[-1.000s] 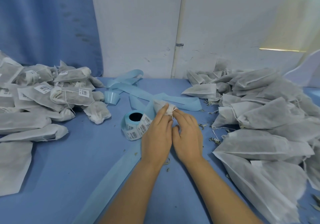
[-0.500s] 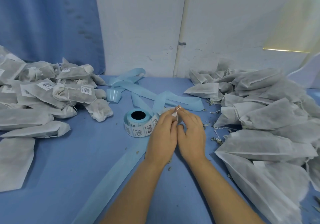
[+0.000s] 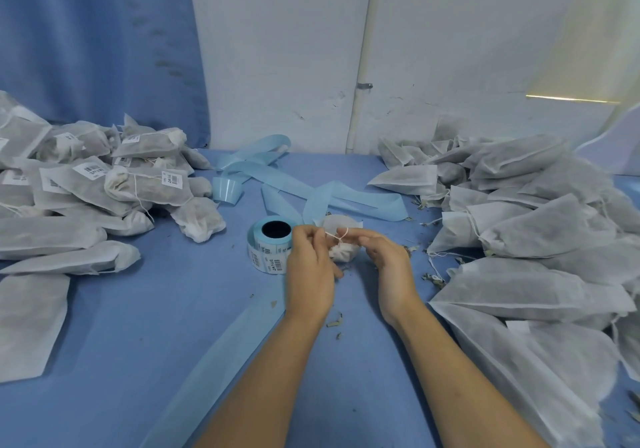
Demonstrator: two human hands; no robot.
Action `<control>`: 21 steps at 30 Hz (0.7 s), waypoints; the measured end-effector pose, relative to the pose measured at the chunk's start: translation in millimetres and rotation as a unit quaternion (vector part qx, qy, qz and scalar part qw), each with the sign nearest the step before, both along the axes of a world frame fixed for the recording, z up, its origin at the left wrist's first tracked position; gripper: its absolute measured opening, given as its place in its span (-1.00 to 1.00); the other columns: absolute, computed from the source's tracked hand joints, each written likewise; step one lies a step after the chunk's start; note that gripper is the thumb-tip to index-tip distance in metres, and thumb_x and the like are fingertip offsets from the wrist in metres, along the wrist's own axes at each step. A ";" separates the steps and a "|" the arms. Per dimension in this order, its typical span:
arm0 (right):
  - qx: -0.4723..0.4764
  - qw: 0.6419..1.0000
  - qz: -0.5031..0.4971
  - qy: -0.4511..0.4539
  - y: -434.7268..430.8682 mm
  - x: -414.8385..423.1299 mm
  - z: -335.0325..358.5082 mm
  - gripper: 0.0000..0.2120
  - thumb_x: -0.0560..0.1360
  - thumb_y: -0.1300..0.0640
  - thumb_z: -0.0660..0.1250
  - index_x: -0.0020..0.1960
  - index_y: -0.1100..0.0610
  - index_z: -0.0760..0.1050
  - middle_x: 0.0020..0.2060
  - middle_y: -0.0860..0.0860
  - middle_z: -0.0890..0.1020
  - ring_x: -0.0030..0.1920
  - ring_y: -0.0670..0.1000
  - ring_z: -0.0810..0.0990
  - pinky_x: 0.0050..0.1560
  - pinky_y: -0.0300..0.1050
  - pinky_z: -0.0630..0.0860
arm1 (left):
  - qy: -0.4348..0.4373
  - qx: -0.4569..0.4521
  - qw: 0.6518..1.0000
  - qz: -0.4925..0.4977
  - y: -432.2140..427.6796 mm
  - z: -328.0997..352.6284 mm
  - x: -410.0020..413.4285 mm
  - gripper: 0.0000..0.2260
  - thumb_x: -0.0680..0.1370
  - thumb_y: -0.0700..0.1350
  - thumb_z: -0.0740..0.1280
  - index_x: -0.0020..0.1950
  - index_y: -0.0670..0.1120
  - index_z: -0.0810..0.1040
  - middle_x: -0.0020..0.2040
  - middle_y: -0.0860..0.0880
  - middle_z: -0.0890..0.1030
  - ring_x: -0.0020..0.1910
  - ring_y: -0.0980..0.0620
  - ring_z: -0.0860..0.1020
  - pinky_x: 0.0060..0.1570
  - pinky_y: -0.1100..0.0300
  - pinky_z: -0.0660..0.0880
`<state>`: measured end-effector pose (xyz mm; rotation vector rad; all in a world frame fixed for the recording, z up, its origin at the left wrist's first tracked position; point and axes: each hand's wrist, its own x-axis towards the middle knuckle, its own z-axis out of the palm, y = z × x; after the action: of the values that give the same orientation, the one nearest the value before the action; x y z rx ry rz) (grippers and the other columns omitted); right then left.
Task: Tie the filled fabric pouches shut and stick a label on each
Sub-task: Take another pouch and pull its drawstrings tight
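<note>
Pouch (image 3: 341,253) sits on the table (image 3: 138,309) between both hands, gathered neck toward the person, left hand (image 3: 310,269) and right hand (image 3: 389,266) each pinching the string (image 3: 336,237) stretched sideways, label roll (image 3: 272,248) touching the left.

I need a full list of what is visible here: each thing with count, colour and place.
pouch: one, grey-white, centre, between the hands
string: one, white, at the pouch neck
label roll: one, light blue with white labels, left of the hands
labelled pouches: a pile, grey-white, table's left
unlabelled pouches: a pile, grey-white, table's right
backing strip: count unclear, light blue, looped behind the roll
table: one, blue, under everything
curtain: one, blue, back left
wall: one, white, behind
left hand: one, pinches the string
right hand: one, pinches the string
</note>
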<state>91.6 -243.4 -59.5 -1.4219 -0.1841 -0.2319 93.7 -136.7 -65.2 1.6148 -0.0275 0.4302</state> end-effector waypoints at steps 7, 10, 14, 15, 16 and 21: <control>-0.099 0.995 -0.009 -0.019 9.3 -5.6 2.5 -0.72 0.41 0.12 0.17 -0.22 0.01 0.66 -0.17 -0.16 0.69 0.04 -0.13 0.56 0.02 -0.39 0.39 | -0.017 0.026 0.999 0.019 2.2 -2.6 -2.5 -0.88 0.66 -0.09 0.13 -0.07 -0.01 0.36 -0.24 0.00 0.56 -0.47 0.08 0.46 -0.49 0.40 0.37; -0.197 0.979 -0.045 -0.024 12.8 -4.5 -0.1 -0.69 0.55 0.18 0.19 -0.19 -0.13 0.61 -0.19 -0.27 0.62 0.10 -0.15 0.45 0.12 -0.28 0.36 | -0.031 0.025 0.999 0.023 0.9 -1.8 -3.8 -0.89 0.65 -0.12 0.17 -0.08 -0.03 0.39 -0.27 0.04 0.57 -0.50 0.13 0.48 -0.47 0.41 0.39; -0.282 0.957 -0.032 -0.059 14.1 -4.5 -2.6 -0.72 0.60 0.27 0.19 0.07 0.02 0.63 -0.10 -0.24 0.56 0.12 -0.23 0.37 0.11 -0.46 0.29 | -0.019 -0.044 0.999 0.014 2.0 -1.8 -1.9 -0.85 0.64 -0.17 0.18 -0.11 0.00 0.43 -0.22 0.05 0.60 -0.45 0.20 0.51 -0.44 0.35 0.44; -0.292 0.954 -0.027 -0.067 15.1 -4.4 -3.2 -0.73 0.59 0.27 0.20 0.10 0.05 0.63 -0.07 -0.24 0.58 0.13 -0.22 0.36 0.11 -0.50 0.27 | -0.017 -0.061 0.998 0.017 3.3 -2.0 -1.0 -0.84 0.64 -0.17 0.19 -0.11 0.01 0.43 -0.16 0.07 0.62 -0.37 0.20 0.56 -0.38 0.35 0.47; -0.292 0.953 -0.024 -0.071 16.1 -4.4 -3.3 -0.73 0.59 0.28 0.21 0.11 0.05 0.63 -0.05 -0.24 0.59 0.14 -0.23 0.36 0.11 -0.51 0.25 | -0.017 -0.075 0.997 0.016 3.7 -2.2 -0.3 -0.84 0.64 -0.18 0.18 -0.11 0.02 0.43 -0.11 0.08 0.63 -0.29 0.19 0.59 -0.33 0.35 0.49; -0.137 0.989 -0.047 -0.033 15.3 -4.2 2.0 -0.72 0.57 0.28 0.24 -0.05 0.01 0.67 -0.06 -0.13 0.69 0.10 -0.26 0.47 0.10 -0.44 0.38 | -0.031 -0.067 0.997 0.007 2.6 -1.3 0.9 -0.81 0.65 -0.20 0.15 -0.11 0.02 0.44 -0.18 0.07 0.61 -0.23 0.14 0.61 -0.18 0.28 0.55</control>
<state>87.4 -228.1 -57.5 -1.6986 -0.2099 -0.3408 94.6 -134.1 -66.6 1.4695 -0.0333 0.4836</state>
